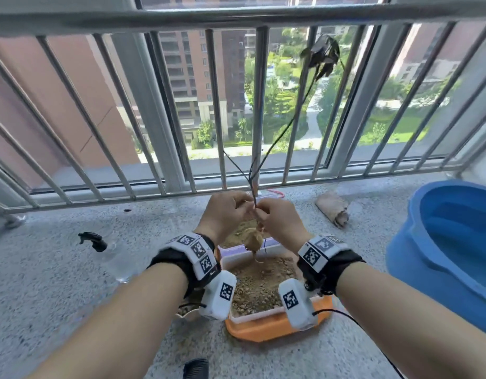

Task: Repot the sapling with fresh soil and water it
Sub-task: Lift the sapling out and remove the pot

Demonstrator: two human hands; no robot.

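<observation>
A thin dark sapling (pixel 284 127) rises from between my hands to drooping dark leaves near the railing top. Its soil-caked root ball (pixel 253 240) dangles just above the nearer container. My left hand (pixel 226 214) and my right hand (pixel 282 224) both pinch the stem's base, fingers curled round it. Below sits a white box of brown crumbly soil (pixel 259 283) on an orange tray (pixel 263 329). Behind it, mostly hidden by my hands, a second pale box (pixel 237 251) also holds soil.
A blue bucket (pixel 452 255) holding water stands at the right. A clear spray bottle with a black trigger head (pixel 95 242) lies at the left. A rolled brown bundle (pixel 333 209) rests near the metal railing (pixel 236 15). A black comb-like object (pixel 195 368) lies at the bottom edge.
</observation>
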